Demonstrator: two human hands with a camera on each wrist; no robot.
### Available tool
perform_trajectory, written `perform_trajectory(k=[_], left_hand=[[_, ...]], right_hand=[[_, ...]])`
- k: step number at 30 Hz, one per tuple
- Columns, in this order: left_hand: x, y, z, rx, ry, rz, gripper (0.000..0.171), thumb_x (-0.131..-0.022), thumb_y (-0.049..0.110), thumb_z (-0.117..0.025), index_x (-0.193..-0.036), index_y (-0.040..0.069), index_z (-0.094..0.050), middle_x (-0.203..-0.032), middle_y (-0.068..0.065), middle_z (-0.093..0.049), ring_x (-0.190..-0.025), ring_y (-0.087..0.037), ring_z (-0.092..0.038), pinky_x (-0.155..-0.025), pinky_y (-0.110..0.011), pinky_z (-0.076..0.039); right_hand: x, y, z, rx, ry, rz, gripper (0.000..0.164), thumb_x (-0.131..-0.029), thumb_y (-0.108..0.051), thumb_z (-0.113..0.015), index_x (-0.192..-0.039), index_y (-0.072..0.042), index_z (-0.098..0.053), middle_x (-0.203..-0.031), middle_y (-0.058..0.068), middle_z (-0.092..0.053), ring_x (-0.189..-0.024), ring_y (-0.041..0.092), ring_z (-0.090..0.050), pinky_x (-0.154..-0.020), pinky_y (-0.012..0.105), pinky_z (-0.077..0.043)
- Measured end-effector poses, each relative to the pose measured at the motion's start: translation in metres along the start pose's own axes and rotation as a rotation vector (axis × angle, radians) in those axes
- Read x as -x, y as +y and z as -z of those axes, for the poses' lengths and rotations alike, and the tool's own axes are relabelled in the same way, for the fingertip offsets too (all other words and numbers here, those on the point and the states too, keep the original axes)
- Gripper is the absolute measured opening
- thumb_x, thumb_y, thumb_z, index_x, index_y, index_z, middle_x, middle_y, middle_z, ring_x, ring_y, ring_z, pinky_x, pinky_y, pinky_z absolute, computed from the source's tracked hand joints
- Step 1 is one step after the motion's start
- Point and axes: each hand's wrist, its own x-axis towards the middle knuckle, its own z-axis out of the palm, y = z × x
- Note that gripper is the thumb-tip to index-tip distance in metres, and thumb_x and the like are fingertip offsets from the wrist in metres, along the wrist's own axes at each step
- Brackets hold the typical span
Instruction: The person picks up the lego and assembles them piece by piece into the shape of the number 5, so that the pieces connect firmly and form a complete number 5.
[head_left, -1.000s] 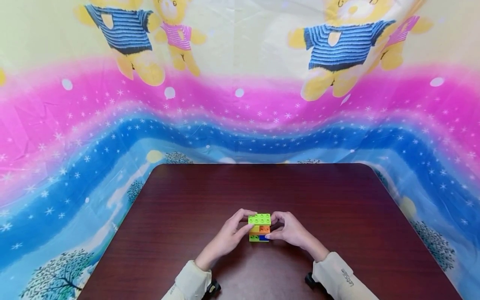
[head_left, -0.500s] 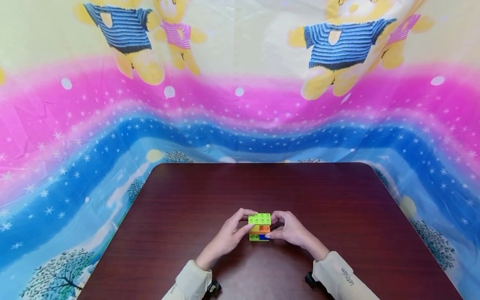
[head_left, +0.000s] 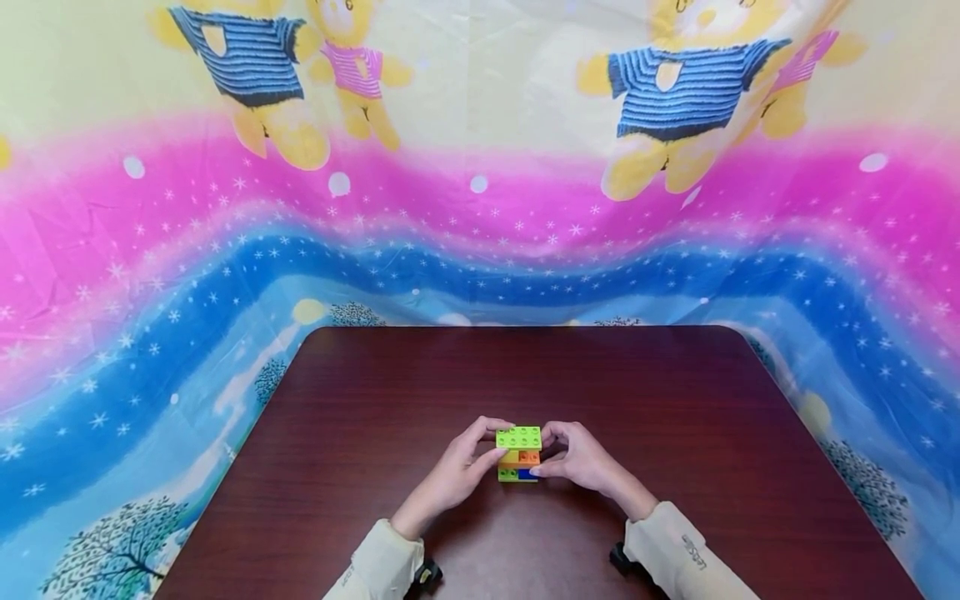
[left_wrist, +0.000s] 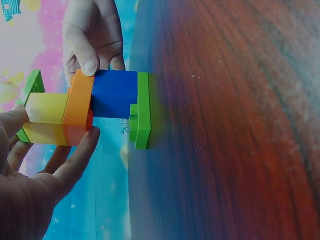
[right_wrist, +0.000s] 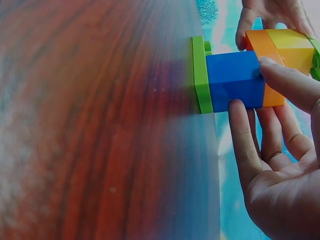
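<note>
Between both hands, near the middle of the table, stands a stack of building bricks. A flat light green brick (head_left: 519,438) caps it, over a yellow brick (left_wrist: 47,107). Below comes a flat orange brick (head_left: 530,457), then a blue brick (head_left: 527,474) on the right half of a flat green bottom brick (left_wrist: 144,111). My left hand (head_left: 461,471) holds the stack's upper left, thumb at the yellow brick and a fingertip against the orange one. From the right, my right hand (head_left: 581,458) grips the blue brick, its thumb where blue meets orange.
The dark reddish-brown table (head_left: 360,392) has rounded far corners. Behind and around it hangs a cloth (head_left: 480,217) printed with bears and snowflakes. Pale sleeves (head_left: 678,546) cover both forearms, and a black device (head_left: 427,575) sits at each wrist.
</note>
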Motion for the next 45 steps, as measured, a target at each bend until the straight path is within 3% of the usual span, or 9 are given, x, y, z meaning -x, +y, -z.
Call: perform_trajectory(k=[12,23,36,45], left_hand=[[-0.001,-0.0022,-0.0065,0.155,0.04,0.065,0.033,-0.103,0.009,-0.063,-0.135,0.011,-0.057,-0.131,-0.01,-0.065,-0.119,-0.033,-0.062,-0.091,-0.03,-0.059],[-0.0003,0.0013,-0.0066,0.205,0.051,0.167,0.031,-0.103,0.018,-0.065,-0.133,0.018,-0.056,-0.124,-0.008,-0.066,-0.121,-0.028,-0.06,-0.088,-0.025,-0.056],[-0.0003,0.0044,-0.0085,0.174,0.105,0.161,0.028,-0.101,0.019,-0.069,-0.128,0.018,-0.062,-0.12,-0.01,-0.07,-0.115,-0.028,-0.065,-0.091,-0.028,-0.057],[-0.0001,0.0027,-0.0097,0.225,0.115,0.161,0.029,-0.1,0.015,-0.069,-0.128,0.012,-0.062,-0.12,-0.018,-0.068,-0.107,-0.035,-0.068,-0.086,-0.025,-0.057]], right_hand=[[0.0008,-0.0005,-0.0007,0.013,-0.005,0.009,0.033,-0.08,-0.008,-0.09,-0.103,-0.003,-0.066,-0.102,0.012,-0.067,-0.096,0.025,-0.071,-0.077,0.028,-0.062],[0.0001,0.0021,-0.0012,0.004,0.001,0.002,0.034,-0.079,-0.007,-0.09,-0.102,-0.003,-0.066,-0.102,0.013,-0.066,-0.096,0.026,-0.071,-0.077,0.028,-0.063],[0.0002,0.0024,-0.0009,0.014,0.003,0.015,0.034,-0.079,-0.008,-0.09,-0.102,-0.004,-0.065,-0.102,0.011,-0.067,-0.096,0.023,-0.071,-0.077,0.028,-0.063],[0.0013,-0.0004,-0.0012,0.026,0.006,0.014,0.034,-0.079,-0.008,-0.09,-0.103,-0.005,-0.066,-0.103,0.011,-0.067,-0.097,0.024,-0.07,-0.078,0.028,-0.063]])
